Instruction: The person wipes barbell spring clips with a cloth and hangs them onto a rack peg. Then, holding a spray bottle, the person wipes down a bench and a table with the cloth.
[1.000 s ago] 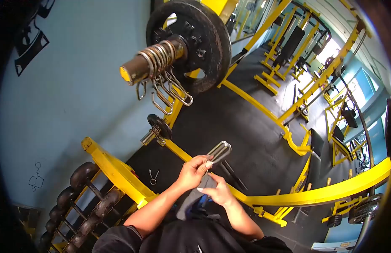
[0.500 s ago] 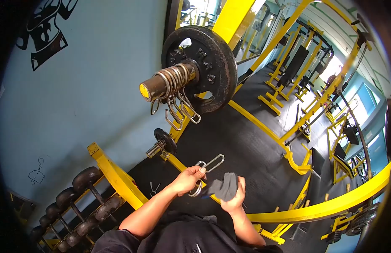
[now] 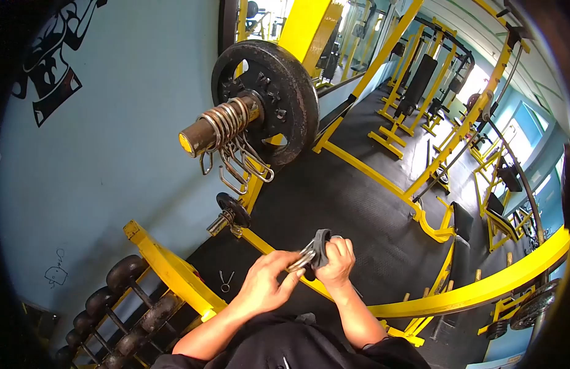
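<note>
Between my hands is a metal spring collar (image 3: 302, 259), its coil pinched by the fingertips of my left hand (image 3: 267, 280). My right hand (image 3: 337, 263) is closed around a dark grey cloth (image 3: 322, 243), which is pressed against the collar and covers part of it. Above and to the left, several spring collars (image 3: 226, 123) hang on a bar end (image 3: 197, 136) in front of a black weight plate (image 3: 269, 101). Another spring collar (image 3: 226, 283) lies on the black floor, left of my left hand.
A dumbbell rack (image 3: 174, 270) with black dumbbells (image 3: 126, 273) stands at the lower left. A smaller plate (image 3: 234, 209) sits on a lower peg. A curved yellow bar (image 3: 469, 302) crosses the right side. Yellow-framed machines (image 3: 420, 86) stand further back.
My hands have come together, bringing the cloth in my right hand onto the collar. Before, they were apart, with the collar's handles showing above my left hand. The view has shifted slightly.
</note>
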Motion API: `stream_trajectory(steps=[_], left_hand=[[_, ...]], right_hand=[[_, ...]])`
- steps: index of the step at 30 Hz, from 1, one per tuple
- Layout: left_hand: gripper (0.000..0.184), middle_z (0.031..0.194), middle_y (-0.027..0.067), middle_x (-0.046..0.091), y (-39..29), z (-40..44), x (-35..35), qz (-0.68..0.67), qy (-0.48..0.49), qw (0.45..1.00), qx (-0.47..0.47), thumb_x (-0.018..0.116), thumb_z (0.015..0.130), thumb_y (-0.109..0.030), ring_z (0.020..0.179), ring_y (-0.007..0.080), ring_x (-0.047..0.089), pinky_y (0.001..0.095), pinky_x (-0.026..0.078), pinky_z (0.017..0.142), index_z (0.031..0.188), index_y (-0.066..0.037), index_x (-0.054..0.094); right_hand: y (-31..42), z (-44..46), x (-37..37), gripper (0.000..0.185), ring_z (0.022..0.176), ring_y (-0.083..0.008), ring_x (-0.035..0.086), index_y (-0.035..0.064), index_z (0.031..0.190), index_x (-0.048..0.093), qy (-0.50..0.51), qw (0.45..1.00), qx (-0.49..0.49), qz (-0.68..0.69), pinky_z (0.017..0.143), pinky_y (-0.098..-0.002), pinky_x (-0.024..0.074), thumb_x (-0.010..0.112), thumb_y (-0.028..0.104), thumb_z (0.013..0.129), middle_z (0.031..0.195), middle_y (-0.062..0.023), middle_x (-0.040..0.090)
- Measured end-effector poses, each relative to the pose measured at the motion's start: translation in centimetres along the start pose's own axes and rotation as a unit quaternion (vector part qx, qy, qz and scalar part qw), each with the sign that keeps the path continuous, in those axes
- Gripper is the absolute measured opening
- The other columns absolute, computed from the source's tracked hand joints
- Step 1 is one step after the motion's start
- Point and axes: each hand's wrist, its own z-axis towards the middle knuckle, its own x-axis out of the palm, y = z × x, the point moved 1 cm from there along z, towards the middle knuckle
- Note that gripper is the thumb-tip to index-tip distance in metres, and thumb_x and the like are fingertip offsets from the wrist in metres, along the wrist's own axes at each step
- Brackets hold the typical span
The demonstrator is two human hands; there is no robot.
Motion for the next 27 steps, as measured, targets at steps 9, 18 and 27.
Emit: stream_trajectory(steps=[9, 18, 27], left_hand=[[0.019, 0.096, 0.0125, 0.054, 0.8, 0.4, -1.2, -0.096, -0.181, 0.967, 0.152, 0.060, 0.087, -0.015, 0.086, 0.0205, 0.056, 0.0309, 0.046, 0.075, 0.078, 0.001, 0.062], [0.033, 0.095, 0.0124, 0.062, 3.4, 2.4, -0.3, -0.476, -0.253, 0.835, -0.111, 0.047, 0.098, -0.038, 0.077, 0.0193, 0.062, 0.0318, 0.051, 0.069, 0.099, -0.005, 0.051], [0.021, 0.085, 0.0019, 0.055, 4.6, 3.6, -2.6, -0.558, -0.308, 0.757, -0.146, 0.049, 0.096, -0.031, 0.065, 0.0117, 0.053, 0.0266, 0.044, 0.057, 0.108, -0.014, 0.050]], right_hand=[[0.5, -0.2, 1.6, 0.035, 0.074, -0.0331, 0.054, 0.0034, 0.090, 0.060, 0.067, 0.986, -0.001, 0.155, 0.063, -0.0401, 0.0458, 0.074, 0.008, 0.058, 0.082, -0.0119, 0.053], [0.1, 0.1, -0.1, 0.038, 0.088, -0.0217, 0.059, -0.0033, 0.101, 0.058, 0.058, 0.903, 0.172, 0.390, 0.081, -0.0325, 0.0467, 0.064, 0.001, 0.065, 0.094, -0.0106, 0.059], [-2.3, -3.5, 2.7, 0.031, 0.084, -0.0143, 0.062, -0.0036, 0.103, 0.060, 0.114, 0.821, 0.340, 0.444, 0.075, -0.0284, 0.0491, 0.065, 0.008, 0.075, 0.095, -0.0069, 0.066]])
